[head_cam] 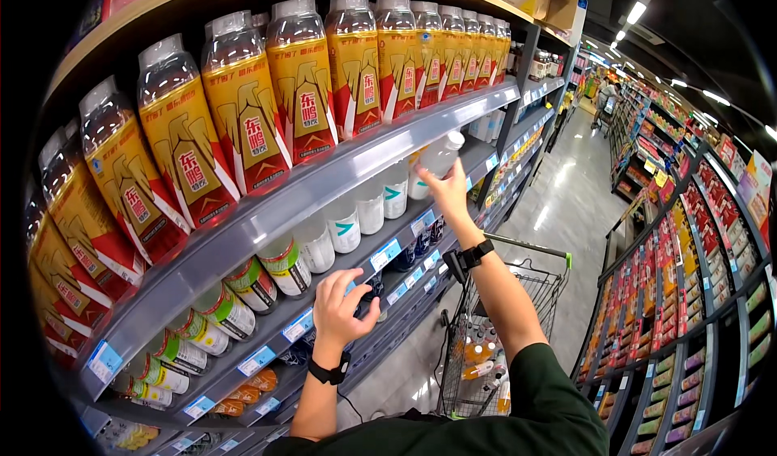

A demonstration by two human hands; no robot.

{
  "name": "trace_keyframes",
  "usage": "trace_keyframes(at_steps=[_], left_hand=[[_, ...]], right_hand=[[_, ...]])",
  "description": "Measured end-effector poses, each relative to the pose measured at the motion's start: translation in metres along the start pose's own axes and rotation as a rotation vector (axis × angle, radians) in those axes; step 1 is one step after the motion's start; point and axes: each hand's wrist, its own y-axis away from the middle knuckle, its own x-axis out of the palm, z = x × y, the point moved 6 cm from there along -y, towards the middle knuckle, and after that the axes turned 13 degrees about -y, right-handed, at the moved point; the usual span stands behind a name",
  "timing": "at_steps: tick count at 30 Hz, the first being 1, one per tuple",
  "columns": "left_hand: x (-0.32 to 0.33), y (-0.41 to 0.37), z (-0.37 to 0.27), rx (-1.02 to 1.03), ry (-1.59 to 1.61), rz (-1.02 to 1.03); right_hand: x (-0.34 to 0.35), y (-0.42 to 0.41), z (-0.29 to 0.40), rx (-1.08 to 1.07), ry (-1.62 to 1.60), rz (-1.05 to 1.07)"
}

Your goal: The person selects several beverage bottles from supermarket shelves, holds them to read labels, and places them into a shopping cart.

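Observation:
My right hand (449,192) grips a transparent plastic bottle with a white cap (442,154), tilted to the right at the front of the second shelf. Part of the bottle's lower body is hidden behind my fingers. Beside it stands a row of similar pale bottles (369,210), some with a green mark. In front of the shelf edge (349,274), my left hand (343,310) holds nothing, its fingers curved and apart. Bottles with green-topped labels (285,265) stand on the same shelf to the left. Dark straps circle both wrists.
Above runs a shelf of yellow-and-red drink bottles (303,92) behind a transparent front lip (376,143). A wire shopping cart (534,286) holding several bottles stands below my right arm. Packaged goods fill the opposite shelves (674,286). Far down the aisle (564,183) is a person (606,95).

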Motion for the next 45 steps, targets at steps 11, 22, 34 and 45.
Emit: trace_keyframes(at_steps=[11,22,34,45], left_hand=[[0.004,-0.002,-0.002,0.022,-0.045,-0.008],[0.007,-0.003,-0.001,0.017,0.027,0.004],[0.002,0.005,0.003,-0.005,0.067,0.000],[-0.013,0.104,-0.040,-0.077,0.256,0.361]], right_hand=[[0.019,0.005,-0.024,-0.108,0.293,0.166],[-0.059,0.103,0.026,-0.079,0.210,0.064],[-0.245,0.498,0.198,-0.168,-0.981,-1.141],[-0.290,0.605,0.296,-0.385,-0.741,-1.165]])
